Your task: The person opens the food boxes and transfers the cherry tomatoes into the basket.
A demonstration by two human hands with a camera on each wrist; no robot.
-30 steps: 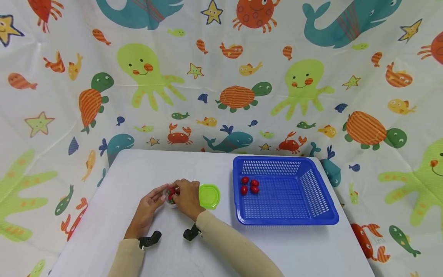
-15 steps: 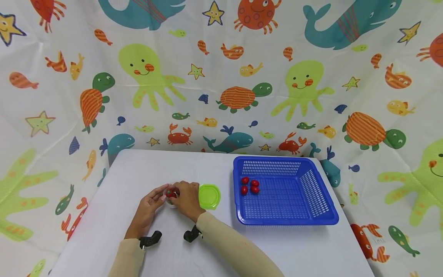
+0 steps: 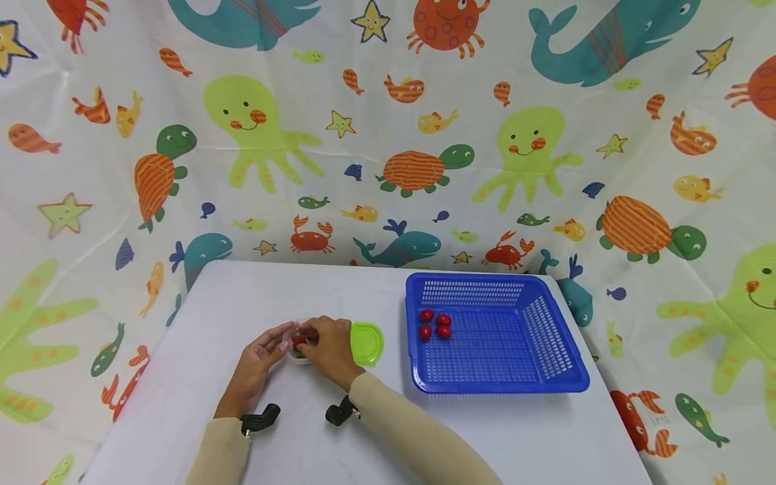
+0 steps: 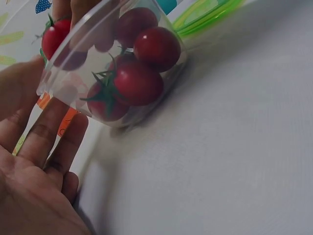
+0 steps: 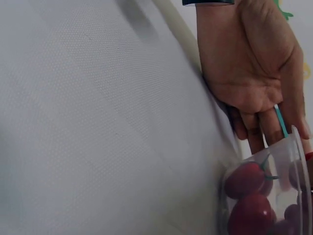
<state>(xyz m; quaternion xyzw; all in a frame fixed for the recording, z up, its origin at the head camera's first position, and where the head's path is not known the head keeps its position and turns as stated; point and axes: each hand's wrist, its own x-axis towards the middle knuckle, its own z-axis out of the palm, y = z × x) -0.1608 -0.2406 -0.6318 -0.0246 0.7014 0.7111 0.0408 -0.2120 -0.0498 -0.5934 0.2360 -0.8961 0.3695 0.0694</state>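
My left hand [image 3: 257, 360] holds a small clear plastic tub [image 4: 68, 93] by its rim, thumb on the rim and fingers along the outer wall. Several cherry tomatoes [image 4: 138, 85] with green stems lie in the tub, which tilts toward the left hand in the left wrist view. At the mouth of the tub, my right hand [image 3: 332, 347] pinches one cherry tomato [image 3: 297, 338] between thumb and fingers. In the left wrist view that tomato's side shows past the rim, stem outward. The right wrist view shows the left palm beside the tub; the right hand is mostly out of it.
A lime green lid [image 3: 366, 343] lies on the white table [image 3: 358, 438], just right of the right hand. Farther right stands a blue basket [image 3: 497, 389] with several red cherry tomatoes [image 3: 444, 332] in its left part. A sea-animal curtain [image 3: 364, 168] hangs behind.
The tomato at the right fingertips has turned and come up a little, so its green stem end shows. Both hands stay almost in place; the head view shifts slightly.
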